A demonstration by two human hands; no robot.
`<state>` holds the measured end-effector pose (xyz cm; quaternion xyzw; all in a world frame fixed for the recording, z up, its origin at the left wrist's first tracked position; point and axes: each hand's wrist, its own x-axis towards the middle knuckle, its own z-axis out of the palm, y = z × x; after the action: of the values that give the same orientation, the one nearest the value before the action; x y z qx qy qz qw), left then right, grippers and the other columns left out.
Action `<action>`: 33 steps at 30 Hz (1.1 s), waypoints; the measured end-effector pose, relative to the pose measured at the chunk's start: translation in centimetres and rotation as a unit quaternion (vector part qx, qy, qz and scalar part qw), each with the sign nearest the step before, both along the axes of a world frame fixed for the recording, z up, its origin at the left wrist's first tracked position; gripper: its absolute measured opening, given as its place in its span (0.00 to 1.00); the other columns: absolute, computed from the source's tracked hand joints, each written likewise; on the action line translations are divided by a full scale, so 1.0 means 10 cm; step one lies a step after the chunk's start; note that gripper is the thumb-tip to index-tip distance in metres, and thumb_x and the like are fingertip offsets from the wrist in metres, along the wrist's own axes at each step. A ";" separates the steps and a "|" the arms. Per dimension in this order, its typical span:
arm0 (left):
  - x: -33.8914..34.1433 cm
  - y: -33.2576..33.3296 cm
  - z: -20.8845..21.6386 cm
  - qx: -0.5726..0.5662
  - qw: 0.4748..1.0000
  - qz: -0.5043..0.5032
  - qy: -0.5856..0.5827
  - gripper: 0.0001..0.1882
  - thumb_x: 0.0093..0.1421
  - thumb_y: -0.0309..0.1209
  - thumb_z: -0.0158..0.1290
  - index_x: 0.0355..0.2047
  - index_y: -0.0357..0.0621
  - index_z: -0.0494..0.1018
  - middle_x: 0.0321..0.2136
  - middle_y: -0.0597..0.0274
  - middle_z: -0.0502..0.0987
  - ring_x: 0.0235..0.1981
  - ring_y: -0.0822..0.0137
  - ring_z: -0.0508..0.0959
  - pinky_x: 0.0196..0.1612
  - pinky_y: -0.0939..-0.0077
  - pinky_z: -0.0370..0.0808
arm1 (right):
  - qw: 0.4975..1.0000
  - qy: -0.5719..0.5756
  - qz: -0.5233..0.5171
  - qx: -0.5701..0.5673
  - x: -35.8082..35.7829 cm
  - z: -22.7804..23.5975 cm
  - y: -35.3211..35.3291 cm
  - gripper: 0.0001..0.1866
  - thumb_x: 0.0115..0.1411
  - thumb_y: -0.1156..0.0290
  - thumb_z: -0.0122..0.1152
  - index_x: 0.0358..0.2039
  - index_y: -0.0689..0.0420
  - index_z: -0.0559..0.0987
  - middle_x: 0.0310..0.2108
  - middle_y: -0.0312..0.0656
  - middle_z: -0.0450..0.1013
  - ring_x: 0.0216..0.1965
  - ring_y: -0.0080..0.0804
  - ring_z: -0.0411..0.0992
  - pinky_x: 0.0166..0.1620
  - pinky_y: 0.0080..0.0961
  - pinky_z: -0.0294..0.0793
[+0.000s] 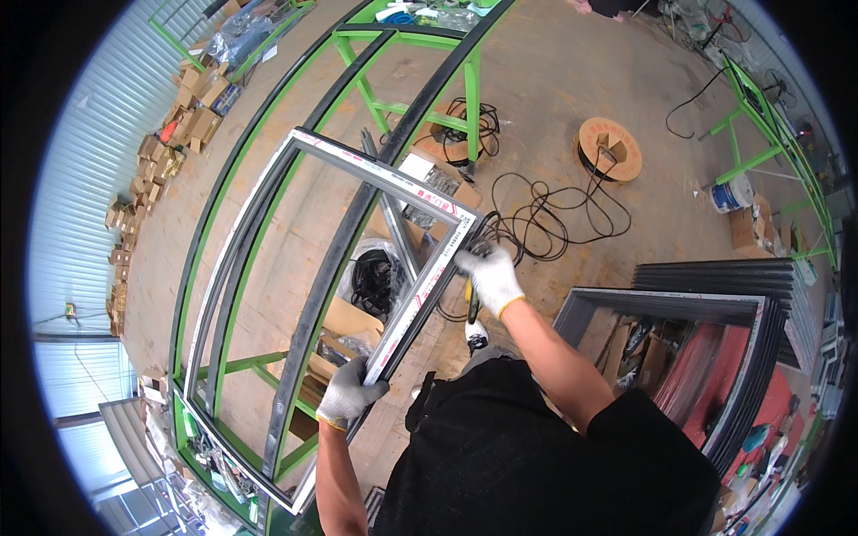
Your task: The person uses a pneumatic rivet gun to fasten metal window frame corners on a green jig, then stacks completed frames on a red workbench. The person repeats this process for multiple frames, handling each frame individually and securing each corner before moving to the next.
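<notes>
The pale rectangular frame (404, 324) lies left across 3 black-topped rails (331, 268). The gloved left hand (351, 394) is clamped on its near right edge; the right hand (491, 275) meets its far right corner, grip unclear.

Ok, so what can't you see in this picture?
In the head view:
- The top of the yellow-and-black tool: the right hand covers it.
- Most of the person's legs: the black shirt hides them.
- The far end of the green rack: cut off by the top edge.
- What's inside the far cardboard boxes: too small.
</notes>
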<state>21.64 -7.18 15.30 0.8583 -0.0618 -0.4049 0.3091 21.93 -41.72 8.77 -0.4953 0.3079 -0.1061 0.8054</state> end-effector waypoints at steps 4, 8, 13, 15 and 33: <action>-0.07 -0.05 0.18 0.006 0.999 0.017 -0.038 0.34 0.50 0.38 0.70 0.55 0.32 0.77 0.40 0.51 0.84 0.42 0.63 0.82 0.51 0.66 0.79 | 0.976 0.083 0.198 -0.036 -0.20 0.09 0.02 0.15 0.61 0.70 0.75 0.45 0.66 0.84 0.34 0.40 0.83 0.29 0.25 0.77 0.35 0.26 0.78; -0.46 0.02 0.33 -0.078 0.958 0.204 -0.183 0.29 0.56 0.30 0.69 0.57 0.34 0.77 0.44 0.58 0.84 0.46 0.68 0.82 0.54 0.70 0.79 | 0.877 0.057 0.337 -0.339 -0.35 0.35 -0.25 0.19 0.63 0.61 0.72 0.45 0.66 0.86 0.37 0.50 0.86 0.37 0.33 0.82 0.46 0.32 0.81; -1.18 0.18 0.40 -0.138 0.819 0.521 -0.196 0.11 0.66 0.33 0.64 0.40 0.35 0.82 0.31 0.62 0.84 0.33 0.75 0.80 0.38 0.77 0.77 | 0.834 -0.025 0.304 -0.459 -0.01 0.74 -0.48 0.14 0.57 0.75 0.71 0.46 0.59 0.86 0.38 0.51 0.85 0.36 0.38 0.84 0.42 0.33 0.83; -1.51 0.21 0.38 -0.062 0.845 0.524 -0.085 0.17 0.69 0.41 0.62 0.36 0.35 0.84 0.28 0.62 0.84 0.31 0.74 0.81 0.38 0.75 0.78 | 0.760 -0.092 0.324 -0.556 0.25 0.81 -0.49 0.17 0.53 0.78 0.70 0.45 0.59 0.86 0.41 0.53 0.84 0.40 0.48 0.85 0.46 0.37 0.84; -1.06 -0.15 -0.51 -0.327 0.689 0.641 -0.088 0.28 0.71 0.48 0.61 0.53 0.31 0.76 0.39 0.57 0.83 0.35 0.69 0.83 0.39 0.73 0.81 | 0.521 0.034 0.558 -0.645 0.17 1.04 -0.01 0.22 0.55 0.61 0.75 0.47 0.61 0.87 0.38 0.54 0.85 0.43 0.50 0.85 0.50 0.38 0.84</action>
<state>11.06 -8.67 10.16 0.5651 0.3483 0.0152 0.7478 23.60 -41.81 19.18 -0.9530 -0.1567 0.2126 0.1487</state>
